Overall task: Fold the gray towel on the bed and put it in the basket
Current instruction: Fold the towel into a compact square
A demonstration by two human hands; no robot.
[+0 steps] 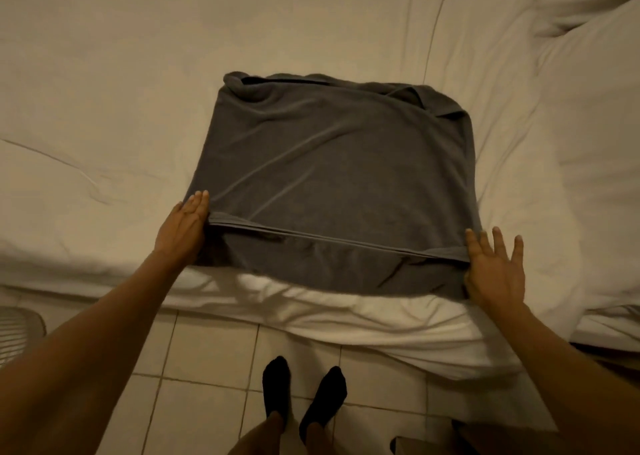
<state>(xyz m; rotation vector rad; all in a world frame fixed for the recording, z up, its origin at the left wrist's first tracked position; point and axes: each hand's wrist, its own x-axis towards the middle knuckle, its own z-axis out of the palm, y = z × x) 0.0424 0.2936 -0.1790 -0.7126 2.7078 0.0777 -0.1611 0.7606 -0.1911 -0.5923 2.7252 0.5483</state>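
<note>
Head view: I see the towel (332, 177) folded on the bed (104, 73), near its edge; my left hand (185, 227) and right hand (493, 271) rest flat, fingers straight, against its near corners. No basket is identifiable.

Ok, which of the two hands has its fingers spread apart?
The right hand, at the gray towel's near right corner: its fingers fan out. The left hand keeps its fingers together along the towel's left edge.

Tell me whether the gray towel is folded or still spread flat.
Partly folded: the gray towel lies doubled on the bed, a layered edge showing near both hands. It is not in any basket.
</note>
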